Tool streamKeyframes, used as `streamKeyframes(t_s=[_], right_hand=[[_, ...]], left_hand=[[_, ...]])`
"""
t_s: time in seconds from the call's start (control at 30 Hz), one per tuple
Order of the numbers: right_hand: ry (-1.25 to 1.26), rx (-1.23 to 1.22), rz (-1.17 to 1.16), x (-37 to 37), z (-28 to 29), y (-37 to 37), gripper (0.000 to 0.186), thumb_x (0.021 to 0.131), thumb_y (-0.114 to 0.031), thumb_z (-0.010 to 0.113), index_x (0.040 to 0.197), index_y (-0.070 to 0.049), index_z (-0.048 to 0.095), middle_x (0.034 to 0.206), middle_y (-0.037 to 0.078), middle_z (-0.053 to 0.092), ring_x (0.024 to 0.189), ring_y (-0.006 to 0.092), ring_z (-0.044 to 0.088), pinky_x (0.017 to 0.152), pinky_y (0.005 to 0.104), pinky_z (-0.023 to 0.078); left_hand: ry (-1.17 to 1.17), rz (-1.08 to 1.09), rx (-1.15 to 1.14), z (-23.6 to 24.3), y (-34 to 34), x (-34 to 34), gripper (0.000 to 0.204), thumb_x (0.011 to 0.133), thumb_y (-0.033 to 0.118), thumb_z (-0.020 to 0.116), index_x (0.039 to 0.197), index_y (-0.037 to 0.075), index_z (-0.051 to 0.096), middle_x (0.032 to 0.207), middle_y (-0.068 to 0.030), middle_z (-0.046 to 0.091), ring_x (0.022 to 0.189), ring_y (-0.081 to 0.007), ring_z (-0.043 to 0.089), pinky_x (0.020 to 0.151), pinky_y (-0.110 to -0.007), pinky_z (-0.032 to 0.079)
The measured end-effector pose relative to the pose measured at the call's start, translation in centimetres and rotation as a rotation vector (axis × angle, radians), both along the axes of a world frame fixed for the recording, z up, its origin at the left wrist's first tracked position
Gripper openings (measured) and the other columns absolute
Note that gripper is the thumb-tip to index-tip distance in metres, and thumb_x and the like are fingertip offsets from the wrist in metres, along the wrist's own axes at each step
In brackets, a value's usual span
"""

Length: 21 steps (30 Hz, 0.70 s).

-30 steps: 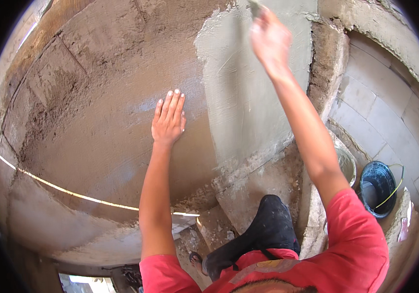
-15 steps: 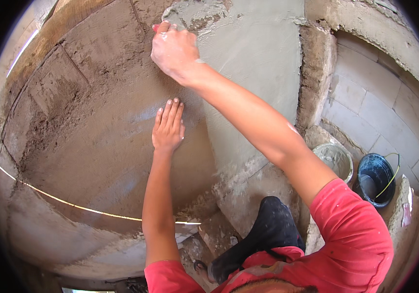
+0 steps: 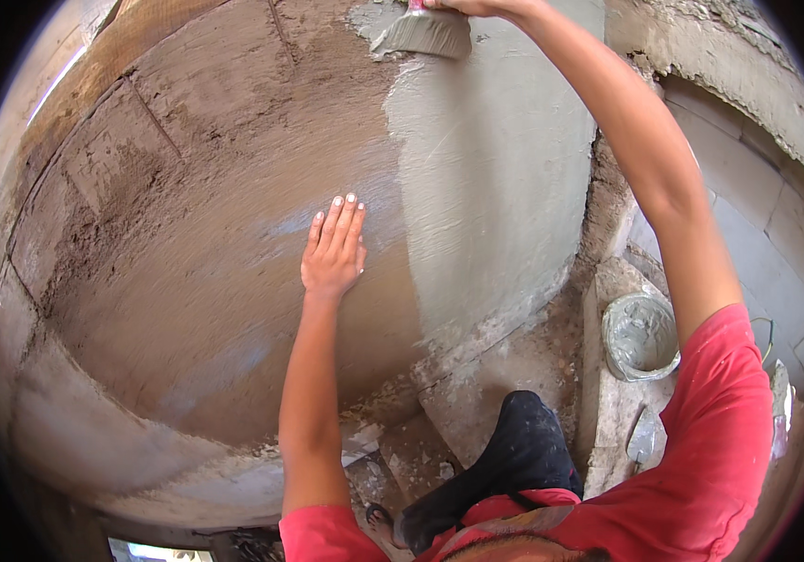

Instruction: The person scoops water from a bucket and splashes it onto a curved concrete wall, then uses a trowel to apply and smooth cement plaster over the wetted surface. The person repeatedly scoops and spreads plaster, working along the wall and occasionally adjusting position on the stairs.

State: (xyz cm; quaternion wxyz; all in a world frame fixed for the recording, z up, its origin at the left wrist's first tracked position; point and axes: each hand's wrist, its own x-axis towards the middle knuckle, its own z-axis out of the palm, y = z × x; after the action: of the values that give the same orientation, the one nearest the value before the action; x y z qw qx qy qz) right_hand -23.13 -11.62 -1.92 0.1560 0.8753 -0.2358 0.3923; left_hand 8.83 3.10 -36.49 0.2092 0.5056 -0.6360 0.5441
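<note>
At the top edge my right hand [image 3: 479, 6], partly cut off by the frame, grips a wide-bladed trowel [image 3: 425, 36] with a red handle. Grey paste coats its blade, which lies against the wall at the upper left of a smooth grey coat [image 3: 500, 187]. My left hand [image 3: 334, 248] is spread flat on the bare brown wall [image 3: 233, 290], left of the grey coat's edge, and holds nothing.
A bucket of grey paste [image 3: 641, 337] stands at right on a rough ledge, with a small pointed trowel [image 3: 646, 434] below it. Pale blocks [image 3: 758, 225] form the wall beyond. My dark-trousered knee [image 3: 528, 440] is below the wall.
My right hand has swung up and right with the trowel. My left hand remains on the wall. The thin bright line across the lower wall no longer shows. My right arm now hides the black bucket.
</note>
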Motion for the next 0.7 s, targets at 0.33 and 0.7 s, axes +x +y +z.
streamKeyframes(t_s=[0.33,0.7], right_hand=[[-0.312,0.119,0.381,-4.8,5.6,-7.5,0.021,0.091,-0.014,0.066,0.107,-0.002,0.073,0.096,0.011,0.075,0.092,0.0194,0.068,0.083,0.0329,0.053],[-0.916,-0.144,-0.210,-1.1,-5.6,-3.4,0.043,0.087,-0.009,0.054,0.129,0.002,0.052,0.089,0.029,0.069,0.086,0.0466,0.067,0.080,0.0551,0.053]], left_hand=[[-0.006,-0.009,-0.011,0.0,0.1,-0.1,0.056,0.088,0.018,0.057,0.144,0.016,0.057,0.154,0.0006,0.051,0.145,-0.0157,0.044,0.125,-0.039,0.026],[0.101,-0.003,0.172,4.0,1.9,-2.0,0.060,0.086,0.018,0.062,0.145,0.019,0.056,0.152,0.0011,0.052,0.143,-0.0175,0.045,0.124,-0.040,0.027]])
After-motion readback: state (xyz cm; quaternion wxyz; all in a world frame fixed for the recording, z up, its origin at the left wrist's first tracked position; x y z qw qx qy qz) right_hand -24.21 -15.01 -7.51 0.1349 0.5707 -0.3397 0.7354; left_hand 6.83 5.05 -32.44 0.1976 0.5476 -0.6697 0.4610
